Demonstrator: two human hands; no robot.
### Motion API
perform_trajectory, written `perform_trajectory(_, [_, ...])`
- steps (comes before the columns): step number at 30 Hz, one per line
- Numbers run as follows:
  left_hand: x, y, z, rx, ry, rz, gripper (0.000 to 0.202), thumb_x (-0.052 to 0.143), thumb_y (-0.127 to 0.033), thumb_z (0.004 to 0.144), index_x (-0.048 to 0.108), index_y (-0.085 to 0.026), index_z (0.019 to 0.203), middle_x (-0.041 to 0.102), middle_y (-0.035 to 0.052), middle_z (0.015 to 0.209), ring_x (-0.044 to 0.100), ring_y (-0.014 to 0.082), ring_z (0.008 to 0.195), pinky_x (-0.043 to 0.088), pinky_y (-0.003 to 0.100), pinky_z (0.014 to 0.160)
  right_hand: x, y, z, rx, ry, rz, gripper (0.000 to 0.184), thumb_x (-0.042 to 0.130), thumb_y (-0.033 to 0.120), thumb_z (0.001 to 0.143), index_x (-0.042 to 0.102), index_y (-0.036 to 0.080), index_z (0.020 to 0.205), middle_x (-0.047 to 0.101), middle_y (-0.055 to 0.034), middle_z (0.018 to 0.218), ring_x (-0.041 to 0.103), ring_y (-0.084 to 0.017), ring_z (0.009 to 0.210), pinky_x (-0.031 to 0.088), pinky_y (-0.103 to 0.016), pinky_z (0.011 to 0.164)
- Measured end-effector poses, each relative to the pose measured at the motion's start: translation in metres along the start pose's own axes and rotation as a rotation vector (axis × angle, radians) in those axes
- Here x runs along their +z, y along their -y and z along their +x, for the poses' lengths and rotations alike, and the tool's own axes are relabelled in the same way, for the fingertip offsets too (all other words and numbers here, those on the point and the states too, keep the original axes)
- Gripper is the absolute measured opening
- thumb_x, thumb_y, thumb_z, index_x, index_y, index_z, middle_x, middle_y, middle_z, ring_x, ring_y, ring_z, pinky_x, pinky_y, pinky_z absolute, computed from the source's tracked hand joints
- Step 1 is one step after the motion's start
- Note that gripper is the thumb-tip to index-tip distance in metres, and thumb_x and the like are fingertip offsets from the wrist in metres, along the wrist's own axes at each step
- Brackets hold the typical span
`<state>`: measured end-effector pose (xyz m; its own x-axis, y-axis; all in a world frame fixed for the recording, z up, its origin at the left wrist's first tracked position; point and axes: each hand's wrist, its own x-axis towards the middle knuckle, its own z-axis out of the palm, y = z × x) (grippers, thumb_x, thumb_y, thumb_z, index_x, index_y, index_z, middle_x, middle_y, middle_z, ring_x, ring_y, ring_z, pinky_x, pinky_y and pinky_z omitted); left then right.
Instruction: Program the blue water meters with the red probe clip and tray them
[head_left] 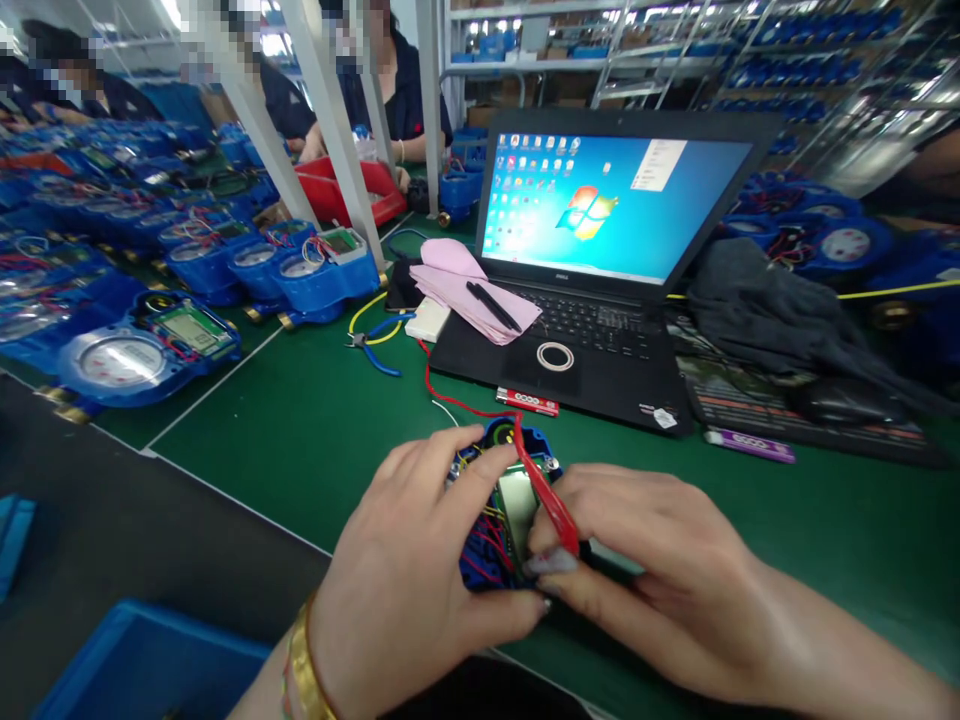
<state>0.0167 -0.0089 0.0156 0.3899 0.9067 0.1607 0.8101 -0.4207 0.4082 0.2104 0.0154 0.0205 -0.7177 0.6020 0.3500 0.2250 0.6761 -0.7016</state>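
My left hand (420, 550) grips a small blue meter housing (480, 572) from the left, fingers over its far edge and thumb along its near edge. Inside the housing are a circuit board with a grey display (517, 505) and several red and yellow wires. My right hand (652, 560) is closed at the housing's right side, pinching a red-sleeved wire lead (551, 500) between thumb and fingers. The lead's tip is mostly hidden by the fingers. From its far end a thin red wire (469, 405) runs back toward a small white box (429, 320).
A laptop (592, 310) bears pink cloths (480, 305) and black pens. Blue-handled pliers (375, 345), a red marker (527, 402) and a purple marker (750, 446) lie nearby. Blue meters (142, 355) crowd the left. Co-workers sit behind white posts (330, 120).
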Motion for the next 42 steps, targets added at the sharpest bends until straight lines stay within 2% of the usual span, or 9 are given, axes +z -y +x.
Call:
perform_trajectory(13, [0.0006, -0.0007, 0.0005, 0.001, -0.016, 0.012, 0.066, 0.066, -0.034, 0.061, 0.048, -0.024, 0.124, 0.049, 0.0051, 0.126, 0.047, 0.0237, 0.115, 0.041, 0.042, 0.097, -0.0011, 0.0001, 0.0030, 0.003, -0.007, -0.002, 0.006, 0.055, 0.008, 0.086, 0.055, 0.014, 0.088, 0.059, -0.0026, 0.074, 0.054, -0.014, 0.069, 0.040, -0.026, 0.063])
perform_trajectory(31, [-0.0001, -0.0008, 0.0005, 0.013, -0.001, 0.002, 0.066, 0.064, -0.032, 0.063, 0.045, -0.024, 0.126, 0.046, 0.0066, 0.129, 0.046, 0.0250, 0.116, 0.041, 0.045, 0.097, -0.0006, -0.0013, 0.0020, 0.010, 0.015, -0.005, 0.006, 0.052, 0.010, 0.088, 0.053, 0.016, 0.086, 0.058, -0.0010, 0.075, 0.052, -0.013, 0.070, 0.039, -0.026, 0.064])
perform_trajectory(42, [-0.0008, -0.0008, 0.0008, -0.028, 0.022, -0.042, 0.070, 0.066, -0.030, 0.060, 0.044, -0.026, 0.126, 0.046, 0.0053, 0.128, 0.046, 0.0255, 0.114, 0.041, 0.046, 0.096, 0.0003, -0.0007, 0.0029, 0.013, 0.016, -0.025, 0.007, 0.051, 0.010, 0.088, 0.052, 0.017, 0.084, 0.056, -0.0002, 0.074, 0.050, -0.013, 0.068, 0.038, -0.026, 0.063])
